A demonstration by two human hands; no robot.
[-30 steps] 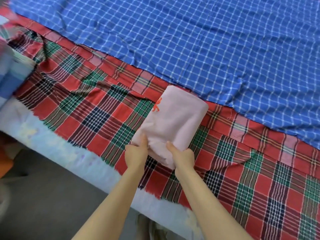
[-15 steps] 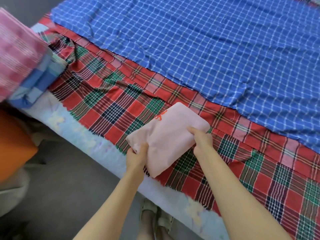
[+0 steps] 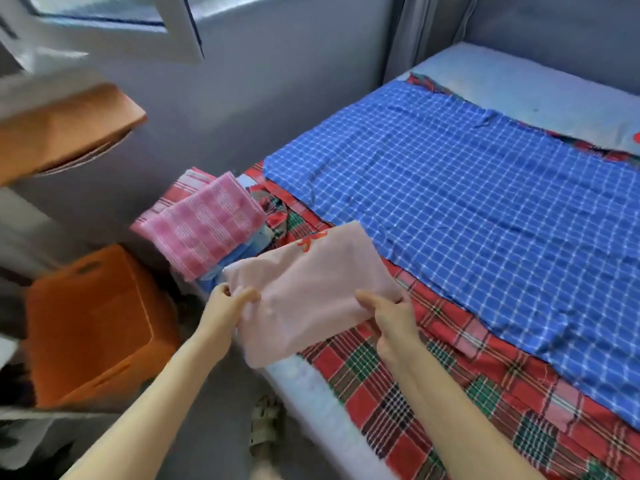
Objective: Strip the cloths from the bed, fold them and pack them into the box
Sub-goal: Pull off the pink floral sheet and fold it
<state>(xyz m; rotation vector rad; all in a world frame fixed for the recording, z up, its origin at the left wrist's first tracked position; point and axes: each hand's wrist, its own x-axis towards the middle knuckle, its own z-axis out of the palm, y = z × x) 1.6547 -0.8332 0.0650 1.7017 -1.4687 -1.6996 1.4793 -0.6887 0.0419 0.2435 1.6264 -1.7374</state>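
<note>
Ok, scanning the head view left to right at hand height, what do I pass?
orange box → left hand → folded pink cloth → right hand → red tartan cloth → blue checked cloth

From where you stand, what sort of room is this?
Probably a bedroom: a bed spread with a blue checked cloth over a red plaid cloth, a window in the grey wall, and folded cloths stacked at the bed's corner.

Hidden and blurred bits, bed's near corner
Left hand (image 3: 227, 306) and right hand (image 3: 389, 308): fingers under pink cloth (image 3: 311, 289), unseen. Blue cloth (image 3: 237, 263) mostly buried beneath checked cloth (image 3: 207, 226). Box (image 3: 93, 323) smeared by motion. Plaid cloth (image 3: 381, 410) cut by bottom edge.
</note>
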